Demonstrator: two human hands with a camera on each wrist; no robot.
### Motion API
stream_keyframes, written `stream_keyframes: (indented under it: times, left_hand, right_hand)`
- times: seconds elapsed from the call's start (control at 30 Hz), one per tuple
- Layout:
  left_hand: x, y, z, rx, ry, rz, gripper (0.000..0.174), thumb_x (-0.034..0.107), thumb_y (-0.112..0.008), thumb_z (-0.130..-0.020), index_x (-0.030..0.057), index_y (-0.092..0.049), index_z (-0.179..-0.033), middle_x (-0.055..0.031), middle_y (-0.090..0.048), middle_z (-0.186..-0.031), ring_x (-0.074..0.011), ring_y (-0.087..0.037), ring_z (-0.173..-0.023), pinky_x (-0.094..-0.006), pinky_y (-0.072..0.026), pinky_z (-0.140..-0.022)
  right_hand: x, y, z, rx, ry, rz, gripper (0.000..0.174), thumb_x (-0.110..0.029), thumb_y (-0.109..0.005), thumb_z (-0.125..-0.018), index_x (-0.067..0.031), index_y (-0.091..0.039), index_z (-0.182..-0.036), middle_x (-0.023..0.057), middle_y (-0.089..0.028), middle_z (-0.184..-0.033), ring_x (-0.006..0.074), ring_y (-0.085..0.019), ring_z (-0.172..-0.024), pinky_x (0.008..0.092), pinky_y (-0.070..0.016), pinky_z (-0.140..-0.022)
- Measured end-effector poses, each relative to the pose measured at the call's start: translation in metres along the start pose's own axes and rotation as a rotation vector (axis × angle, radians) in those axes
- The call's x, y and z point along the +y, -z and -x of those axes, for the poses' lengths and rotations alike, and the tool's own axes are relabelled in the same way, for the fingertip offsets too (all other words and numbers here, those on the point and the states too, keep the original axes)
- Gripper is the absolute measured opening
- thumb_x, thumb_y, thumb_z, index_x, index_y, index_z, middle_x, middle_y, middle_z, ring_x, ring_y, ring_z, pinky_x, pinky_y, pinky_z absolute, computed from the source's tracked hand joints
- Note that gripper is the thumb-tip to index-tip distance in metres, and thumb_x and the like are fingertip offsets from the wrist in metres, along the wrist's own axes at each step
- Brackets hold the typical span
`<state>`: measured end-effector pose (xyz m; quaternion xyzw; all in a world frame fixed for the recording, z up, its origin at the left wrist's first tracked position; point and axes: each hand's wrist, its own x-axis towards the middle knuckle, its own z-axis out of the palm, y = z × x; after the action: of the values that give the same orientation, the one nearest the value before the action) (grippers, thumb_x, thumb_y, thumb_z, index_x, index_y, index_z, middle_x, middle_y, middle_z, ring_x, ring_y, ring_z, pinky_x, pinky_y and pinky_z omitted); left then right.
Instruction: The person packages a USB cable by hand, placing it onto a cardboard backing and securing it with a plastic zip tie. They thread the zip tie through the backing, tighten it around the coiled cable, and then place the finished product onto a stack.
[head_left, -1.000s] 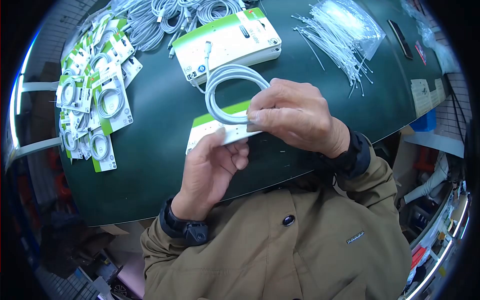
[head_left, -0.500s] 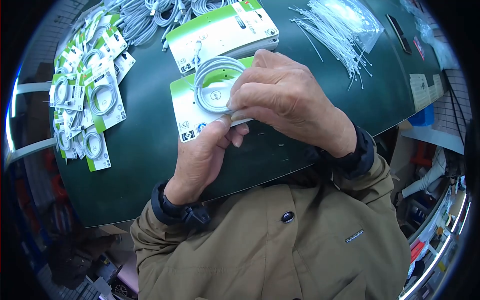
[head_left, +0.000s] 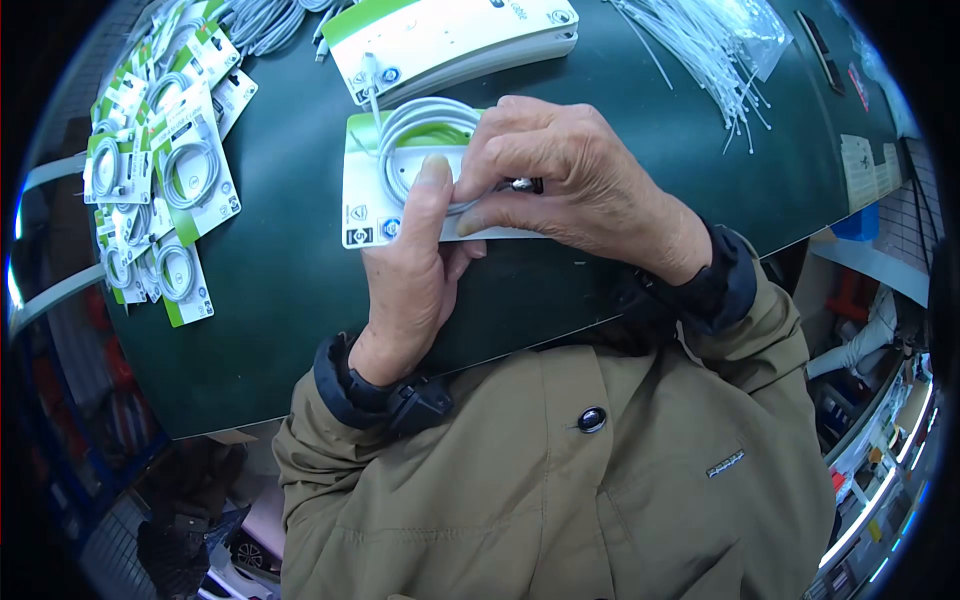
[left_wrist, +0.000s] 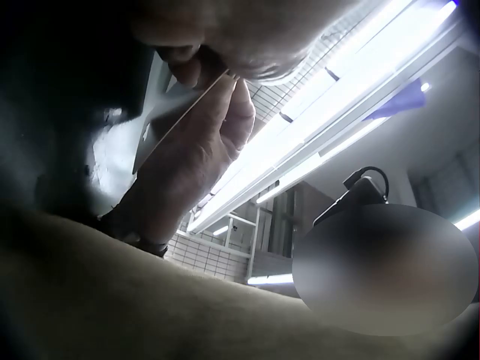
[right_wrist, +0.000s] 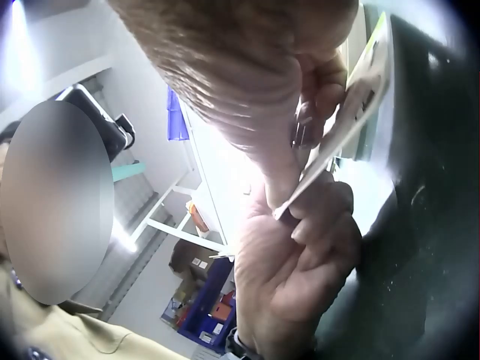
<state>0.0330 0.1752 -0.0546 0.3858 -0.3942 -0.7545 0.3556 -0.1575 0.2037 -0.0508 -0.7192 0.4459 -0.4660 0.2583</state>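
In the head view a white and green packaging card point(head_left: 360, 195) is held over the front of the table, a coiled white cable point(head_left: 392, 150) lying against its face. My left hand point(head_left: 412, 260) grips the card's lower edge, thumb on the front beside the coil and fingers behind. My right hand point(head_left: 575, 185) pinches the lower right of the coil at the card. A dark, shiny cable end point(head_left: 527, 185) shows by its fingers. One pale connector point(head_left: 369, 70) sticks up above the coil. The right wrist view shows the card point(right_wrist: 356, 112) edge-on between both hands.
A stack of similar cards point(head_left: 470, 50) lies behind the hands. Finished-looking cards with coiled cables point(head_left: 190, 175) pile up at the left. Loose grey cables point(head_left: 265, 25) lie at the back, white zip ties point(head_left: 715, 65) at the back right. A dark bar-shaped object point(head_left: 820, 50) sits beyond them.
The card has turned up to face the head camera, and the coil now lies against it. My left thumb has moved up beside the coil; my right hand keeps pinching the coil.
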Motion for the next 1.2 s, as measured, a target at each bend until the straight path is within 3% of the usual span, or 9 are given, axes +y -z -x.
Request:
stream_keyframes:
  times: [0.1, 0.13, 0.33, 0.83, 1.2]
  left_hand:
    - [-0.005, -0.005, -0.002, 0.056, -0.071, -0.011, 0.03, 0.022, -0.059, -0.107, 0.0061, -0.056, -0.132, -0.0053, -0.069, -0.102, -0.0074, -0.063, -0.067, -0.0209, -0.0427, -0.046]
    - [-0.004, -0.006, -0.002, 0.06, -0.062, 0.011, 0.031, 0.021, -0.06, -0.106, 0.006, -0.055, -0.133, -0.0047, -0.069, -0.102, -0.0074, -0.063, -0.066, -0.0214, -0.0425, -0.046]
    - [-0.004, -0.003, 0.0, 0.029, -0.043, 0.016, 0.031, 0.019, -0.062, -0.105, 0.0054, -0.056, -0.132, -0.0057, -0.069, -0.102, -0.0075, -0.063, -0.066, -0.0223, -0.0408, -0.045]
    - [0.002, -0.004, -0.003, 0.008, 0.004, -0.078, 0.03, 0.027, -0.059, -0.107, 0.0038, -0.059, -0.126, -0.0036, -0.067, -0.09, -0.0062, -0.058, -0.058, -0.0217, -0.0396, -0.043]
    - [0.002, -0.003, 0.0, 0.007, 0.008, -0.14, 0.029, 0.021, -0.065, -0.104, 0.0032, -0.059, -0.126, -0.0018, -0.065, -0.091, -0.0049, -0.058, -0.059, -0.0206, -0.0392, -0.043]
  right_hand:
    - [0.002, 0.001, 0.001, -0.035, -0.053, -0.107, 0.02, -0.014, -0.088, -0.079, -0.0047, -0.074, -0.091, 0.0079, -0.07, -0.091, 0.0257, -0.069, -0.081, 0.0339, -0.0564, -0.072]
    - [0.005, 0.005, 0.001, -0.08, -0.053, -0.142, 0.021, -0.012, -0.088, -0.08, -0.0037, -0.076, -0.095, 0.0072, -0.071, -0.093, 0.0211, -0.07, -0.083, 0.0301, -0.0584, -0.074]
    - [0.001, 0.018, -0.001, -0.188, -0.133, -0.235, 0.026, -0.011, -0.088, -0.082, -0.0038, -0.079, -0.105, 0.0052, -0.071, -0.096, 0.0155, -0.069, -0.085, 0.0279, -0.0606, -0.079]
    - [-0.012, 0.015, 0.004, -0.154, -0.218, -0.165, 0.017, -0.001, -0.081, -0.081, -0.0024, -0.074, -0.096, 0.0058, -0.071, -0.09, 0.0158, -0.067, -0.077, 0.0285, -0.0585, -0.07]
    - [-0.009, 0.017, 0.008, -0.188, -0.214, -0.196, 0.017, 0.0, -0.082, -0.08, -0.0031, -0.072, -0.093, 0.006, -0.069, -0.088, 0.0164, -0.067, -0.076, 0.0294, -0.0584, -0.068]
